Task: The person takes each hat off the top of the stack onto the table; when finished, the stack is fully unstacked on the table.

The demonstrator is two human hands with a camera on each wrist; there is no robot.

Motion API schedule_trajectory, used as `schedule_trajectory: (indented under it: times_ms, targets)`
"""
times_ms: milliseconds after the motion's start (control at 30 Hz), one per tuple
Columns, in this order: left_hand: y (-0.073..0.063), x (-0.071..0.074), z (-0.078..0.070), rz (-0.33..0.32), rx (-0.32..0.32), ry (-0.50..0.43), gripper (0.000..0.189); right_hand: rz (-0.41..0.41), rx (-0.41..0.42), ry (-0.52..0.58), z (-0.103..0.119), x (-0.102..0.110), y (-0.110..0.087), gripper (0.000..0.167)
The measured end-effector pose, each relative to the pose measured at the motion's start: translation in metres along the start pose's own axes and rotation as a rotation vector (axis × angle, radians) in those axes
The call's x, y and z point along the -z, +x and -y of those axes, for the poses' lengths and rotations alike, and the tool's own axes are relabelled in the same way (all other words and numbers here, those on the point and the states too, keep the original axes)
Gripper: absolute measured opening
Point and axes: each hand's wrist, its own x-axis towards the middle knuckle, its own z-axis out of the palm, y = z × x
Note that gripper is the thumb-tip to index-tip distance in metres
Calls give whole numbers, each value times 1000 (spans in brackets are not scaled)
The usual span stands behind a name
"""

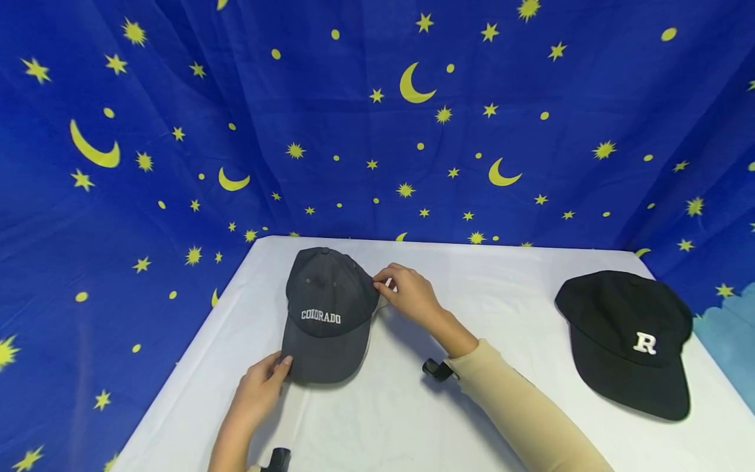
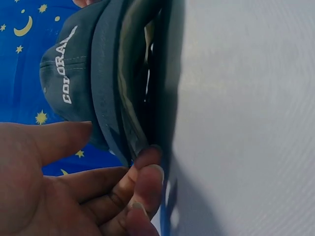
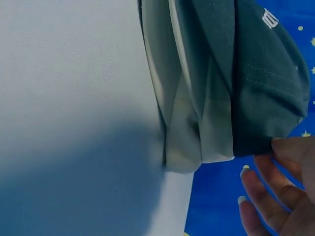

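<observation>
A dark grey baseball cap (image 1: 330, 354) lettered "COLORADO" stands on the white table at left of centre, its brim toward me. My left hand (image 1: 255, 392) holds the left edge of that brim, the thumb near its top. In the left wrist view, the fingers (image 2: 147, 184) curl at the brim's lower edge. At the crown's right side, my right hand (image 1: 411, 295) pinches the fabric between thumb and fingers. Pale inner folds (image 3: 183, 142) hang below the crown in the right wrist view; I cannot tell whether they all belong to this cap.
A black baseball cap (image 1: 619, 321) with a white "R" lies at the table's right side. The white-covered table (image 1: 377, 419) meets a blue curtain (image 1: 354, 131) with yellow moons and stars at its back and sides.
</observation>
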Motion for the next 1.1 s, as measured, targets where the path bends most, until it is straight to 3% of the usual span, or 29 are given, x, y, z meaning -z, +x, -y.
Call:
schedule_trajectory:
  times_ms: [167,300,500,633,867,1100]
  targets:
    - [-4,1,0,-41,-18,-67,51,-2,6,3,6,2,0,11]
    - [-5,0,3,-64,-26,-191,44,-15,11,19,10,3,1,10]
    - [-2,1,7,-35,13,-437,41,-22,27,76,13,6,3,7]
    - [-2,3,5,4,-4,-563,40,-46,23,151,17,14,4,5]
    - [-5,6,-11,14,-36,-603,40,-103,59,221,21,42,2,5]
    - [-9,-7,-38,63,-184,-608,31,-184,38,257,18,80,-6,7]
